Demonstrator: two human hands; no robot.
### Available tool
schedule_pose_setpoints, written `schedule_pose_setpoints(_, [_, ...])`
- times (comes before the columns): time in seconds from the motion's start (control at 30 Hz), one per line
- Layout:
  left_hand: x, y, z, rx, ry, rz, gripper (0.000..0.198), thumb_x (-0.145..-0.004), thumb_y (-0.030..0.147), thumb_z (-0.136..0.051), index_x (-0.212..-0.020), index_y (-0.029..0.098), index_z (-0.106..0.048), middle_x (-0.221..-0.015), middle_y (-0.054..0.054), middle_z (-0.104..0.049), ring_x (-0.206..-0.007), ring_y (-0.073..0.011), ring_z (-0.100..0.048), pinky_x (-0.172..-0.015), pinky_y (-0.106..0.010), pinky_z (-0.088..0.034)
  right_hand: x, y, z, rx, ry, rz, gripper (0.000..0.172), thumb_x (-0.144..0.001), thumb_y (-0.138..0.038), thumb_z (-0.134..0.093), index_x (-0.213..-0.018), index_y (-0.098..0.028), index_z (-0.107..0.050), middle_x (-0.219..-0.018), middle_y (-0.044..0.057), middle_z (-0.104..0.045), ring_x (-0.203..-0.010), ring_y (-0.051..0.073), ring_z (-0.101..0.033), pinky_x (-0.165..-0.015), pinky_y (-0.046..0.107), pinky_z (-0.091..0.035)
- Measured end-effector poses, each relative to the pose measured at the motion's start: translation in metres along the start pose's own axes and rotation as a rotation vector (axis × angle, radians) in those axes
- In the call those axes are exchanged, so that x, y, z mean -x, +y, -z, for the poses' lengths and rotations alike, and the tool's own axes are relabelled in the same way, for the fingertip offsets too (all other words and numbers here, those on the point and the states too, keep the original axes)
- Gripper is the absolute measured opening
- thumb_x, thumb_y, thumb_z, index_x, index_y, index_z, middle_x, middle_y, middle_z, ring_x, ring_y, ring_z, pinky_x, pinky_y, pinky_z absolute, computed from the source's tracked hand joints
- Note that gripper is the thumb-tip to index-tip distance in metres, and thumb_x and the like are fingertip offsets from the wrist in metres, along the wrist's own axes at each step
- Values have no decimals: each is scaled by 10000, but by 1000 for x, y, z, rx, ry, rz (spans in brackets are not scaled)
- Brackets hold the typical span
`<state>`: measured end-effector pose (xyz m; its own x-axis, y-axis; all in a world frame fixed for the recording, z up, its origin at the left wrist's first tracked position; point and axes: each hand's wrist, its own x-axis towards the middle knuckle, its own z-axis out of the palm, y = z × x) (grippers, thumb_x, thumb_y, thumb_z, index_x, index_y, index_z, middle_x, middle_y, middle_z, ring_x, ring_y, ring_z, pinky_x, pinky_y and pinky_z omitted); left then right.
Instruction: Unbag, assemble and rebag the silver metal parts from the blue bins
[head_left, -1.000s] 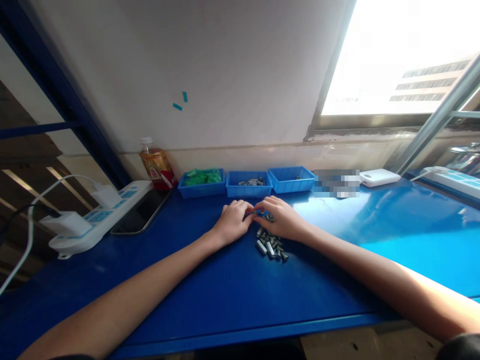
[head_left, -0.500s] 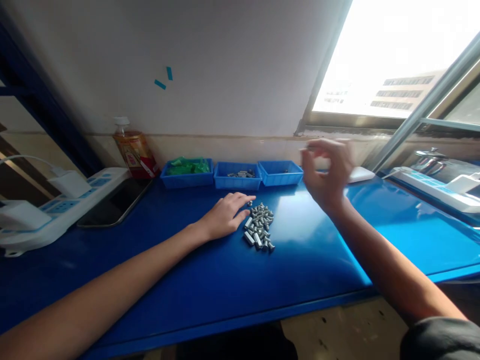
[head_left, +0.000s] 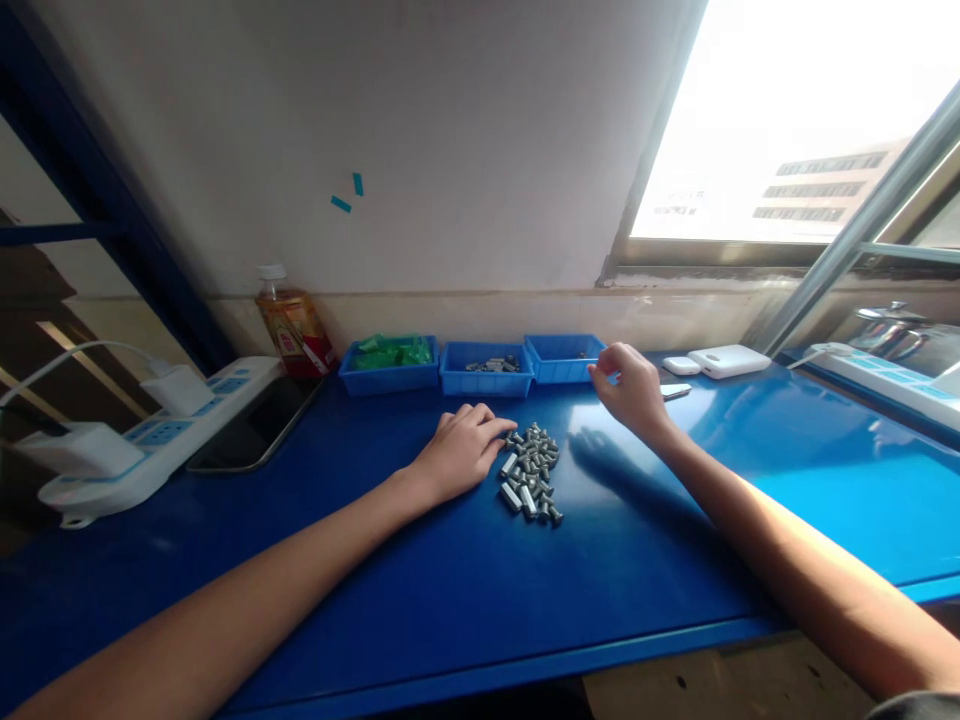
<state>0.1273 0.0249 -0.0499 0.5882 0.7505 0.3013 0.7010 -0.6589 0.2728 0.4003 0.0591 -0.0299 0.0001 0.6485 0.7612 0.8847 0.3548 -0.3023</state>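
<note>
A pile of small metal screws and hex standoffs [head_left: 531, 468] lies on the blue table [head_left: 420, 590]. My left hand [head_left: 463, 450] rests at the pile's left edge, fingers apart, its index finger reaching to a small piece there. Over the table, beside the front right corner of the right blue bin [head_left: 559, 373], hovers my right hand [head_left: 630, 388]. Its fingers are curled into a pinch; whatever is between the tips is hidden. Metal pieces lie in the middle blue bin [head_left: 484, 384]. A few small pieces show in the right bin.
Green plastic packets fill the left blue bin [head_left: 390, 380]. Leftward are a bottle [head_left: 294, 325], a phone [head_left: 251, 425] and a power strip [head_left: 169, 430]. White boxes [head_left: 729, 361] and another power strip [head_left: 885, 375] stand at the right, below the window.
My right hand has come down and slightly left, from raised beside the right bin to lower over the table. My left hand stays by the pile. The view has shifted slightly.
</note>
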Motion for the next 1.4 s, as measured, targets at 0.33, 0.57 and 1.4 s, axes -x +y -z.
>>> schedule_pose_setpoints(0.33, [1,0,1,22,17,10,172,-901,295,-512,-1037,222,-590,-1093,-52,-633,-1053,-238,-525,-846,-378,-405,32,-69,-11,-181,-462,337,117,-872,-242,-541,-974,-202,-580,-852,45,-629,-822,192,-574,-733,311,-453])
schedule_pose_setpoints(0.57, [3,0,2,91,103,-6,200,-942,312,-446,-968,197,-608,-1011,-49,-660,-1010,-222,-544,-862,-372,-398,39,-79,-11,-212,-466,427,138,-896,-270,-528,-1001,-201,-584,-850,49,-628,-806,184,-565,-721,307,-446])
schedule_pose_setpoints(1.4, [10,5,3,-29,288,-157,160,-945,289,-430,-1024,180,-517,-871,-46,-638,-815,-196,-589,-771,-339,-412,46,-90,-11,-411,-293,301,79,-906,-232,-491,-835,-205,-512,-781,28,-586,-727,153,-548,-662,283,-447])
